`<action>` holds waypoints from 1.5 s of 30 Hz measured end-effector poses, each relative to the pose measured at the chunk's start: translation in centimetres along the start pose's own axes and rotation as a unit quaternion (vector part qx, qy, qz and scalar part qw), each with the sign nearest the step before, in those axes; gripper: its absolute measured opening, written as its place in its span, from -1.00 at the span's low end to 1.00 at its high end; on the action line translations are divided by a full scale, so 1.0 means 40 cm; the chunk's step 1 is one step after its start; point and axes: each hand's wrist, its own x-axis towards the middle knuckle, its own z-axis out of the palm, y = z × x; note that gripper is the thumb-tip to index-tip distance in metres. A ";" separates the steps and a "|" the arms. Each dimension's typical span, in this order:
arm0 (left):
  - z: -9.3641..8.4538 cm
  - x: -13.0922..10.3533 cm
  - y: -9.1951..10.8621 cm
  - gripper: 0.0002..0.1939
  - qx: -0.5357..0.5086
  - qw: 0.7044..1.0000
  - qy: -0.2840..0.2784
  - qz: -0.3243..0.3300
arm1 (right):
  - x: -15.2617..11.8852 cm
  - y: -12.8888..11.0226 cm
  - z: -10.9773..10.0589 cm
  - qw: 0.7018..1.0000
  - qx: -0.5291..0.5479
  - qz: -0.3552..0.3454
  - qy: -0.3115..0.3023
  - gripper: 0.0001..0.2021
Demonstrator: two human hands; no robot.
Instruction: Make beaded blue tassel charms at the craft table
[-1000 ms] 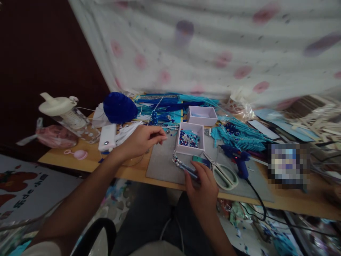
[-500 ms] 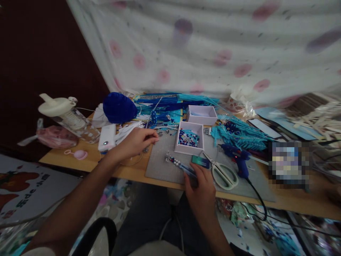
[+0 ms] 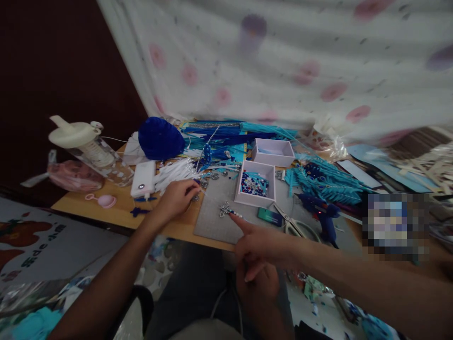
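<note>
A beaded strand [image 3: 238,214] with a cluster of silver charms [image 3: 224,209] at its far-left end lies on a grey mat [image 3: 212,222], toward the mat's near-left corner. The strand's visible part slants from the charms toward the worktop's near edge and to the right, where another person's pointing hand [image 3: 253,238] covers the rest. That hand reaches in from the right, its index fingertip at the beads (whether it presses them is unclear).

The wearer's left hand [image 3: 179,198] is by the mat's left edge, beside small metal pieces [image 3: 204,183]. Its thumb and forefinger are drawn together at the tips; anything between them is too small to tell. From those fingertips, the charms lie to the right and a little nearer the worktop's near edge. The right hand [image 3: 262,285] is at the near edge, partly behind the other person's hand; its fingers cannot be made out. Of the wearer's two hands, the left appears nearer the charms. Beyond the strand sits a white box [image 3: 253,199] of beads, with scissors [image 3: 299,227] to its near right.
</note>
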 end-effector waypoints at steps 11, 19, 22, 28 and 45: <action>0.076 -0.038 -0.031 -0.69 0.067 0.993 0.092 0.027 | -0.138 -0.094 0.052 0.987 0.039 -0.049 -0.149 -0.87; 0.069 -0.044 -0.014 -0.63 0.155 0.976 0.151 0.019 | -0.084 -0.055 0.031 0.992 0.028 -0.038 -0.121 -0.88; 0.048 -0.039 -0.005 -0.61 0.175 0.962 0.208 0.008 | -0.085 -0.038 0.031 0.992 0.033 -0.050 -0.113 -0.87; 0.025 0.038 0.036 -0.68 0.158 0.971 0.158 0.082 | -0.070 -0.042 0.048 0.990 0.045 -0.036 -0.132 -0.79; -0.038 0.136 0.004 -0.70 0.079 0.992 0.100 0.025 | -0.162 -0.033 0.050 0.986 0.088 -0.030 -0.137 -0.84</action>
